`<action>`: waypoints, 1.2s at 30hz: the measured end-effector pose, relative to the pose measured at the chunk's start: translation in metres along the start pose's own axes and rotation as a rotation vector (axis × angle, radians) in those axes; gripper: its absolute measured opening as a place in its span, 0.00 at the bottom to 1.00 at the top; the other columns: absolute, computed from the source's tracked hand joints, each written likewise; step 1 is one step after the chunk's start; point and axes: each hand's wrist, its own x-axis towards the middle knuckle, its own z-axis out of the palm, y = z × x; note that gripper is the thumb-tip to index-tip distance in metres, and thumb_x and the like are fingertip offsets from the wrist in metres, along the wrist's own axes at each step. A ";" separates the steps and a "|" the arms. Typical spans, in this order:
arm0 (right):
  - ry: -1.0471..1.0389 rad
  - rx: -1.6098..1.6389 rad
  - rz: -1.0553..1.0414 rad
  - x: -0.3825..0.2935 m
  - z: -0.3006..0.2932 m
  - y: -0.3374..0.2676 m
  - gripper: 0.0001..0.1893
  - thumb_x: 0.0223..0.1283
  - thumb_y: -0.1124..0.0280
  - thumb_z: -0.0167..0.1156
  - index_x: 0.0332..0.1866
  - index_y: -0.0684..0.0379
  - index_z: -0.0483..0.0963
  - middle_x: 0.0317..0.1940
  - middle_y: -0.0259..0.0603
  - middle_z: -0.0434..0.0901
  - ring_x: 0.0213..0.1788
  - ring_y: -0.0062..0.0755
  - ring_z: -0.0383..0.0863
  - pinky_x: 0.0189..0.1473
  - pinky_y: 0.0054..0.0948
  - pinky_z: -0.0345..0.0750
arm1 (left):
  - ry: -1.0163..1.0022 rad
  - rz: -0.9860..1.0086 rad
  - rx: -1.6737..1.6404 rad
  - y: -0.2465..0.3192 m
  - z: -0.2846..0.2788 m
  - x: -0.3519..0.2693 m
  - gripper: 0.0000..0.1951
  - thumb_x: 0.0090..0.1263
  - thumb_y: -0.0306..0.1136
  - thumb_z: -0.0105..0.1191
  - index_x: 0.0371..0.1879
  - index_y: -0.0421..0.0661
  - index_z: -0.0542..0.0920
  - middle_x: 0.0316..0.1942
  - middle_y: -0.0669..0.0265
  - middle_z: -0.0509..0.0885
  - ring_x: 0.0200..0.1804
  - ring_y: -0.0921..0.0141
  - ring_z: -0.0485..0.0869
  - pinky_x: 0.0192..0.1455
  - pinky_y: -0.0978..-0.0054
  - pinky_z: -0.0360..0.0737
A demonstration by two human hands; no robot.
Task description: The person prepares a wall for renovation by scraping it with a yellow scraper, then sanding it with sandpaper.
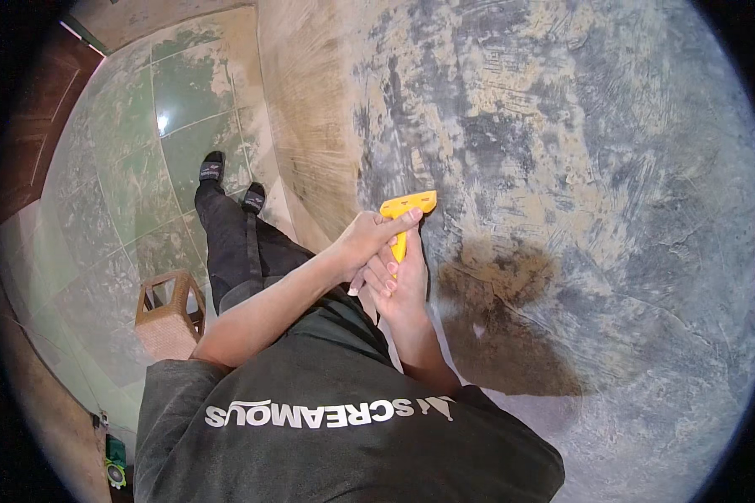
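Observation:
Both of my hands are on a yellow plastic scraper (409, 202), held just in front of the wall. My right hand (409, 286) wraps around its handle from the right and below. My left hand (366, 246) comes in from the left, its thumb lying over the base of the wide head and its fingers overlapping the right hand. Most of the handle is hidden by the fingers. Whether the head's edge touches the wall (516, 144) cannot be told. That wall is grey with scuffed, patchy coating and scratch marks.
A woven brown stool (168, 314) stands on the green tiled floor (192, 157), which has pale dusty patches. A brown door (44, 119) is at the far left. Below it lies a green object (116, 456). The wall bears a brown patch (509, 270).

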 end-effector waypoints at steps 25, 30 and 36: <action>-0.011 0.027 0.070 -0.003 -0.007 -0.006 0.23 0.75 0.44 0.41 0.35 0.54 0.69 0.10 0.26 0.63 0.04 0.17 0.58 0.04 0.16 0.57 | -0.006 -0.015 -0.107 -0.006 -0.001 0.008 0.34 0.61 0.67 0.57 0.18 0.41 0.74 0.11 0.60 0.76 0.08 0.67 0.77 0.08 0.72 0.74; -0.069 0.041 0.057 0.033 -0.006 -0.014 0.22 0.75 0.45 0.42 0.36 0.54 0.69 0.11 0.28 0.64 0.04 0.18 0.58 0.04 0.17 0.58 | -0.002 -0.028 -0.156 0.019 -0.010 0.008 0.35 0.61 0.67 0.58 0.17 0.39 0.74 0.11 0.60 0.75 0.09 0.66 0.78 0.08 0.71 0.76; -0.069 0.028 0.088 0.012 -0.011 -0.014 0.22 0.75 0.47 0.42 0.34 0.54 0.69 0.10 0.28 0.64 0.04 0.18 0.60 0.04 0.17 0.59 | 0.023 0.026 -0.144 0.001 -0.003 0.011 0.33 0.62 0.65 0.59 0.17 0.40 0.74 0.09 0.61 0.74 0.09 0.66 0.78 0.09 0.72 0.77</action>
